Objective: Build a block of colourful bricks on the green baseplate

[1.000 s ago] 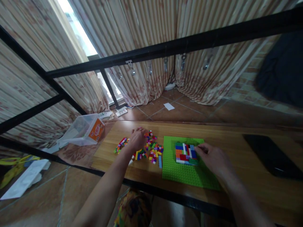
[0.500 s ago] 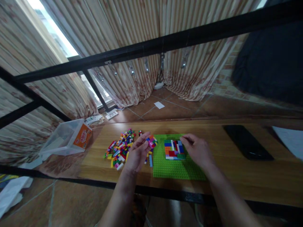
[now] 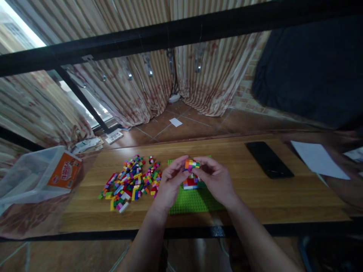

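Striped curtains (image 3: 141, 94) hang behind the desk (image 3: 283, 200); loose bricks (image 3: 127, 181) lie leftward, a black slab (image 3: 269, 159) rightward; left hand (image 3: 171, 183) and right hand (image 3: 218, 181), grips clamped on a small brick cluster (image 3: 192, 164), hold it above the green baseplate (image 3: 193, 203) (partly hiding the flat build (image 3: 190, 183)).

Between fingers (image 3: 210, 165): cluster (image 3: 190, 164) orange, yellow, green. Beneath: plate (image 3: 195, 203) green. Left of fingers: bricks (image 3: 137, 176) multicoloured. Right: phone (image 3: 269, 159) black. Beyond: curtains (image 3: 204, 87) striped, beige.
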`<action>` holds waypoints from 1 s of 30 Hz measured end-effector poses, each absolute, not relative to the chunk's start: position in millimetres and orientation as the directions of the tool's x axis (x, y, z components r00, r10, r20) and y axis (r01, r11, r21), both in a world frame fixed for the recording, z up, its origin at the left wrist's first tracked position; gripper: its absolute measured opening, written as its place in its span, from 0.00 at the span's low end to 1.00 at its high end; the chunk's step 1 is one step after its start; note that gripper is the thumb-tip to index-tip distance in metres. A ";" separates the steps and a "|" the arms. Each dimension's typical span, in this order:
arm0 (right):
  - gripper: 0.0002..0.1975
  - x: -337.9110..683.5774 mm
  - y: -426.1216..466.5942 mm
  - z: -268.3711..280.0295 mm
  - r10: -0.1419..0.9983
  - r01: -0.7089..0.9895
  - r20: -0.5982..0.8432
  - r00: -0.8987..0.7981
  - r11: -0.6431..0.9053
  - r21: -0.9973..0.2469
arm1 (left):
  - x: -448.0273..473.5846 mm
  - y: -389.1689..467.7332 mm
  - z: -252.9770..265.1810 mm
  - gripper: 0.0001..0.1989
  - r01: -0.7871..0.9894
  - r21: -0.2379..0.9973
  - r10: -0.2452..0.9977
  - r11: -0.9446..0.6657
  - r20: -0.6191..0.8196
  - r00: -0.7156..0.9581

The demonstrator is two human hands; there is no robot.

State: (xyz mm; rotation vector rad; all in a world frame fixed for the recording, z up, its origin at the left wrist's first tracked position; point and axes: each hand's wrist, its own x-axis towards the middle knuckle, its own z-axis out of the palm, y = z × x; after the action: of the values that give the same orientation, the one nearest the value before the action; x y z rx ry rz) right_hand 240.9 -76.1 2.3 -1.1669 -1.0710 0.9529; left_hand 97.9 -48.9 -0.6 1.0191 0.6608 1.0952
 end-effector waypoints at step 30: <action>0.15 245.7 -75.1 -2.2 0.971 -0.249 0.001 0.241 0.063 -0.966 | 110.2 -53.1 -1.2 0.19 -0.541 0.762 0.919 0.356 -0.180 0.350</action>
State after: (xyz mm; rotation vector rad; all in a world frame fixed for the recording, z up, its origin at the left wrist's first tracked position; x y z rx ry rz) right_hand 245.7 -75.1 -2.2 -1.1014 -0.8629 1.1201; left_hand 110.2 -53.1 -1.2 0.6637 0.6735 1.0408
